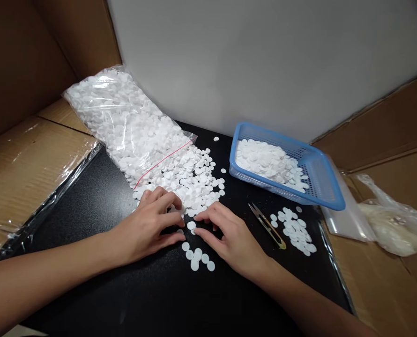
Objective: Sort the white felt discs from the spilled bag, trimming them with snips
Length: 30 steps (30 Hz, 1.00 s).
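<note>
White discs (191, 225), small, flat and round: a few lie loose on the black table (141, 299), mid-scene, between the two hands.

Left hand (148, 224): at the near edge of the pile, palm down, fingers bent; a disc lies at the thumb tip (whether pinched or merely touched, I cannot tell).

Right hand (231, 238): facing the left, fingers curled, thumb and forefinger parted and gripping nothing visible; thumb tip at a disc.

Loose pile (194, 182), one: discs heaped just beyond the hands, running up to the bag mouth.

Clear bag (124, 112), one: far left, lying on its side, well filled with discs, red line (162, 164) across its near end.

Small cluster (197, 254): several discs, near side, between the forearms (some overlapping).

Blue basket (319, 180), one: far right, perforated walls, discs (264, 159) heaped toward its left side.

Thread snips (266, 225), one pair: right of the right hand, points toward the far side.

Right-hand group (297, 234): discs beside the snips, near side of the basket.

Clear plastic sheet (356, 224) and knotted bag (398, 229) (pale contents, indistinct): far right, on cardboard (370, 285).

White wall (264, 56): far side.
</note>
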Tool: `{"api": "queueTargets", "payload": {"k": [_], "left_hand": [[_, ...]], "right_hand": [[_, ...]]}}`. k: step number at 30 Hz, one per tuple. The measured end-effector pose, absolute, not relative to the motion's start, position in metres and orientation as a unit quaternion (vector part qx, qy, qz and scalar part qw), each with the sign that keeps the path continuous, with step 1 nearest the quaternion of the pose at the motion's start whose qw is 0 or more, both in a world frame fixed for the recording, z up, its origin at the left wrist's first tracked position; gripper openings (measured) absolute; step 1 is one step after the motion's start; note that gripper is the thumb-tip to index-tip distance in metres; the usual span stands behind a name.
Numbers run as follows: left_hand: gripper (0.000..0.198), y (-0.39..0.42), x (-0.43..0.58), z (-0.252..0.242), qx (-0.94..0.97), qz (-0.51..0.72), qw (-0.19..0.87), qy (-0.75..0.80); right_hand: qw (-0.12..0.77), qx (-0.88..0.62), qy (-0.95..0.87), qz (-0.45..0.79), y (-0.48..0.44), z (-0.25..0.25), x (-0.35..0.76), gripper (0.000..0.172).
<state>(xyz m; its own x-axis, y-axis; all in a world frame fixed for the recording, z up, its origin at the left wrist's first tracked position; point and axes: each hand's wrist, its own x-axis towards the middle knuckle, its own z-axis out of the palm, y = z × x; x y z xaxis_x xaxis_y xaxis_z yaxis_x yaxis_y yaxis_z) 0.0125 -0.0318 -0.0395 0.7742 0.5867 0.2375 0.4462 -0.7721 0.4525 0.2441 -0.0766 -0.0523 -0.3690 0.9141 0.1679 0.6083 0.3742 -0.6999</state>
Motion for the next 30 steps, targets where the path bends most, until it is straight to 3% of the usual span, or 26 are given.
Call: {"api": "queueTargets", "payload": {"k": [8, 15, 17, 20, 23, 26, 30], "left_hand": [[0.037, -0.022, 0.008, -0.037, 0.918, 0.161, 0.225, 0.286], [0.005, -0.020, 0.007, -0.035, 0.948, 0.155, 0.160, 0.229], [0.005, -0.021, 0.008, -0.035, 0.961, 0.160, 0.114, 0.196], [0.011, -0.023, 0.009, -0.034, 0.966, 0.175, 0.075, 0.175], [0.010, -0.027, 0.010, -0.032, 0.946, 0.189, 0.135, 0.228], [0.008, -0.032, 0.013, -0.032, 0.919, 0.164, 0.220, 0.283], [0.008, -0.033, 0.014, -0.032, 0.912, 0.182, 0.196, 0.310]], "right_hand": [[0.268, -0.468, -0.823, 0.178, -0.077, -0.056, 0.235, 0.013], [0.300, -0.424, -0.851, 0.081, -0.076, -0.053, 0.241, 0.019], [0.290, -0.420, -0.857, 0.070, -0.075, -0.052, 0.247, 0.019], [0.283, -0.405, -0.861, 0.121, -0.073, -0.051, 0.255, 0.014], [0.317, -0.420, -0.825, 0.206, -0.073, -0.052, 0.254, 0.012], [0.338, -0.417, -0.805, 0.254, -0.074, -0.053, 0.247, 0.023], [0.329, -0.401, -0.797, 0.310, -0.078, -0.051, 0.239, 0.028]]}}
